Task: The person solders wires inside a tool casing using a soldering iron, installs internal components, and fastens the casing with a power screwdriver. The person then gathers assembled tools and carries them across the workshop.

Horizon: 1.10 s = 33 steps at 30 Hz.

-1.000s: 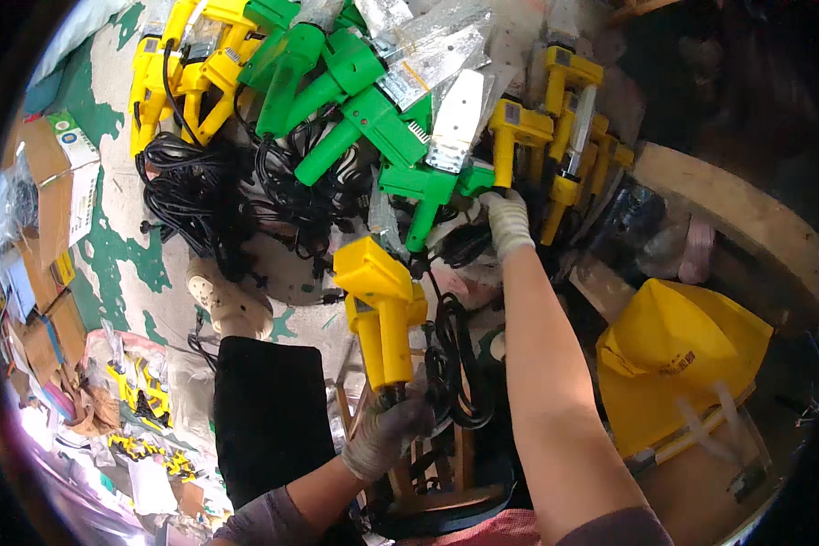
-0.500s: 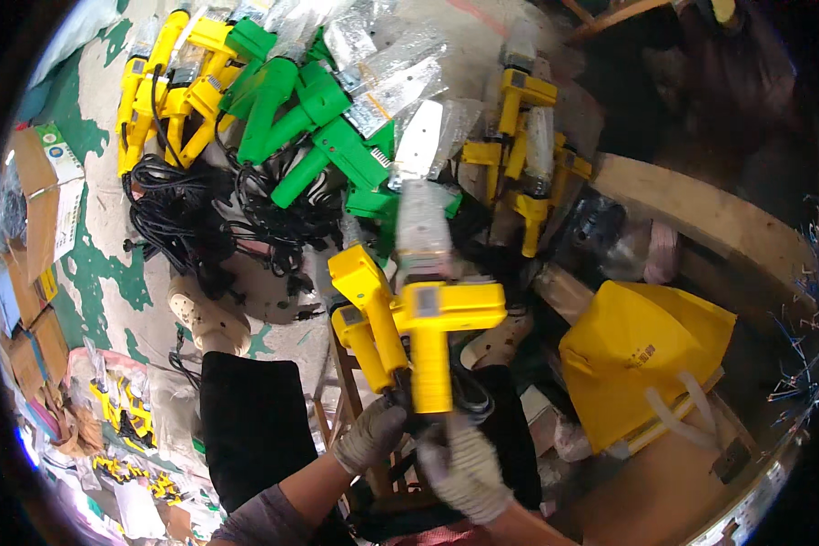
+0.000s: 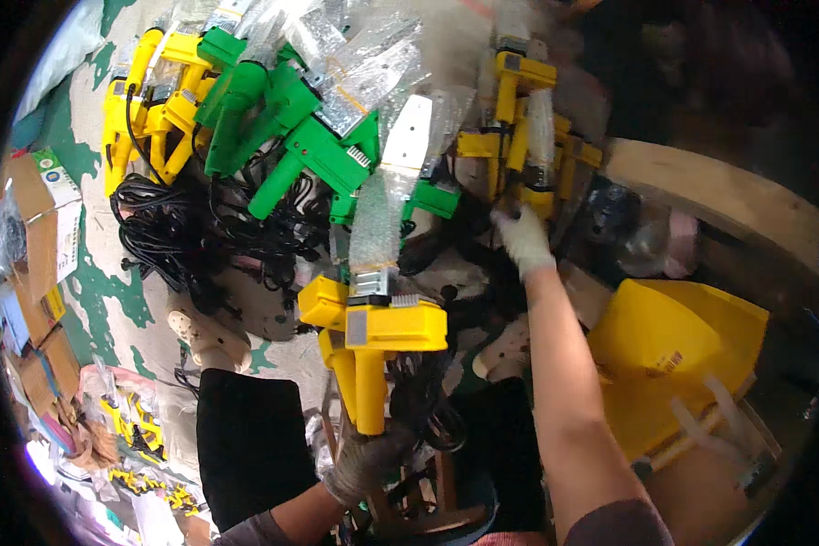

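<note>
A white glove covers my left hand (image 3: 366,469), which is closed round the lower handle ends of a bunch of yellow pipe welders. The front pipe welder (image 3: 396,326) stands upright, its plate in bubble wrap (image 3: 373,218) pointing away from me. Behind it shows another yellow welder (image 3: 322,302), partly covered. Also gloved, my right hand (image 3: 526,241) is stretched out at the right-hand pile, over the handle of a yellow welder (image 3: 537,197). Blur and overlap hide whether its fingers are closed round that handle.
Green welders (image 3: 323,155) lie far centre, with yellow ones (image 3: 159,114) to their left. Black cords (image 3: 168,232) are heaped below them. A yellow bag (image 3: 669,337) sits at the right near a wooden plank (image 3: 710,187). Cardboard boxes (image 3: 41,291) stand along the left edge.
My right hand has let go of the front yellow welder and reached forward to the right-hand pile. That welder has shifted left and now stands with the bunch in my left hand.
</note>
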Available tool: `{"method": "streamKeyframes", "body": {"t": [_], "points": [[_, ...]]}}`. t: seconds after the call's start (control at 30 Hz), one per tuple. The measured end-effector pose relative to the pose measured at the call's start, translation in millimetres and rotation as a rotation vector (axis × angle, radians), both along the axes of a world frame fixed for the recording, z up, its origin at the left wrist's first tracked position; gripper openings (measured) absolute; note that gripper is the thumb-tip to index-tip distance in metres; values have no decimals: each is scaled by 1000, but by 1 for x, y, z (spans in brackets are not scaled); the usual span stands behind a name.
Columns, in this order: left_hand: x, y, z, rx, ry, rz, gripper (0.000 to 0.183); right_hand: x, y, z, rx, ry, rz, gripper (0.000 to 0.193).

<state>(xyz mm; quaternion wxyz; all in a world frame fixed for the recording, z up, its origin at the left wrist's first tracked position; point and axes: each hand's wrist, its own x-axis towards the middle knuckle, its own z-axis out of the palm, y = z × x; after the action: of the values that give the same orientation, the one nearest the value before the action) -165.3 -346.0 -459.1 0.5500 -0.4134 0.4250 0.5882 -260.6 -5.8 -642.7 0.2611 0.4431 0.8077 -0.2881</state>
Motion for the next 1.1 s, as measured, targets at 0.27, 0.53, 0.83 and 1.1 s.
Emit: {"method": "streamKeyframes", "body": {"t": [0.27,0.53,0.83,1.1], "points": [[5,-17,-2,107,-130,65,23,-12,2,-97,-263,297,-542,45],[-37,2,17,275,12,-150,34,19,102,135,-1017,653,-679,31],[-16,-5,39,497,-239,18,38,75,-38,349,-338,501,-352,34],[20,-11,45,676,-295,170,52,94,-170,360,-366,-8,319,46]]}}
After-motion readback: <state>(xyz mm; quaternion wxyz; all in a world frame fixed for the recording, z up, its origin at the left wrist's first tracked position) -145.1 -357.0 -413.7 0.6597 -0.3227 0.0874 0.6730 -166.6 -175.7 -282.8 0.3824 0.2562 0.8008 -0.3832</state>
